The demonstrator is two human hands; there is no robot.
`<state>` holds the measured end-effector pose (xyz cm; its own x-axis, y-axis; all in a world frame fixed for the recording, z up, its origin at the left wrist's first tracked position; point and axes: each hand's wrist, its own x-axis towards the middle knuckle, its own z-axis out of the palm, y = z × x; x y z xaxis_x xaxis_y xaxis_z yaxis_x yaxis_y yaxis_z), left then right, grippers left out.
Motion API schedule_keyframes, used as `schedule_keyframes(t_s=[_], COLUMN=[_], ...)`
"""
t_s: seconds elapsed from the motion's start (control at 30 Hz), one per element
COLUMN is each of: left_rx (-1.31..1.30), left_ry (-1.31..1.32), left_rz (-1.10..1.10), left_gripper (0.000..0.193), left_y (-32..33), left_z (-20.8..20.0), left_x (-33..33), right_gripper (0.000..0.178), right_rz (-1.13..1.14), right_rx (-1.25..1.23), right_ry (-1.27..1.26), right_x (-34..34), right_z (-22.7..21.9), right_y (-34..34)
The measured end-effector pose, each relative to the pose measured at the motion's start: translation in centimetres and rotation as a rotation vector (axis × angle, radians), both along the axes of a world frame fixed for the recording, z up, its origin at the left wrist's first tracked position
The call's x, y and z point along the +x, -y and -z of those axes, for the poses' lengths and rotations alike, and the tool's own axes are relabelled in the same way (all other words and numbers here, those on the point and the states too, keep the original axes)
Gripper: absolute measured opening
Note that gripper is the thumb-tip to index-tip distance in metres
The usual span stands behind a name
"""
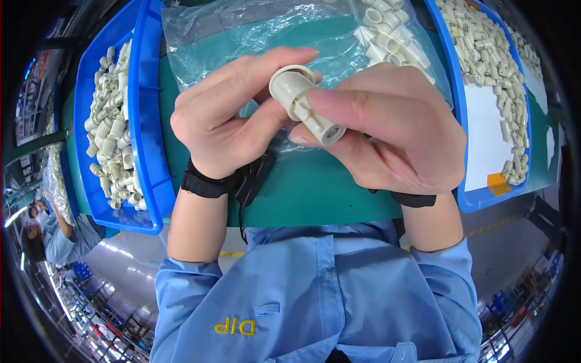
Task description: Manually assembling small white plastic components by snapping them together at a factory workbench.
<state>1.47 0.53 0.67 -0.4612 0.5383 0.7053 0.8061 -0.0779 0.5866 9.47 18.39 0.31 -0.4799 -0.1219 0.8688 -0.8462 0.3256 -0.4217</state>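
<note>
Above the green mat, both hands meet at a cream plastic fitting. Its wide, flanged cylindrical sleeve [290, 85] is pinched by my left hand [221, 112], the fingers closed around it. A narrower cream cylinder [321, 126] with a small raised lug and a greyish round end sticks out of the sleeve, tilted toward the lower right. My right hand [399, 127] grips this inner piece between thumb and fingers. How deep the inner piece sits inside the sleeve is hidden. Black bands circle both my wrists, with a dark cable at the left one.
To the left stands a blue bin [148, 127] holding many loose cream pieces [112, 133]. A clear plastic bag [212, 36] lies behind my hands, with cream sleeves [387, 36] at its right. At right, a blue tray [478, 202] holds rows of cream fittings. Another person [66, 239] works far left.
</note>
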Motion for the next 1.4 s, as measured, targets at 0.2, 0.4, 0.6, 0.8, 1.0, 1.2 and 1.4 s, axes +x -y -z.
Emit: schedule_keyframes(t_s=[0.2,0.4,0.6,0.8,1.0,1.2,1.4], left_rx=[-0.126,-0.080,-0.080,-0.016,-0.024,0.002,0.023], left_ry=[0.081,0.049,0.178,0.033,0.097,0.149,0.196], left_rz=[-0.054,-0.046,-0.081,-0.093,-0.111,-0.145,-0.130], left_gripper=[0.036,0.038,0.034,0.030,0.034,0.031,0.032], left_y=[0.5,0.1,-0.2,-0.7,-0.7,-0.8,-0.8], left_z=[0.0,0.2,0.4,0.6,0.4,0.8,0.8], left_x=[0.4,0.5,1.1,0.9,1.5,1.8,1.8], right_gripper=[0.041,0.043,0.029,0.023,0.026,0.026,0.025], right_rz=[-0.015,0.000,0.204,0.339,0.372,0.364,0.363], right_rx=[0.010,-0.053,-0.228,-0.261,-0.256,-0.270,-0.228], right_ry=[0.020,-0.099,0.037,0.006,0.106,0.046,0.087], right_x=[0.3,-0.5,-0.1,-0.2,0.7,0.3,0.4], right_z=[0.2,1.4,1.0,0.9,0.2,0.3,-0.2], right_y=[-0.2,0.4,2.0,2.5,3.1,2.9,2.7])
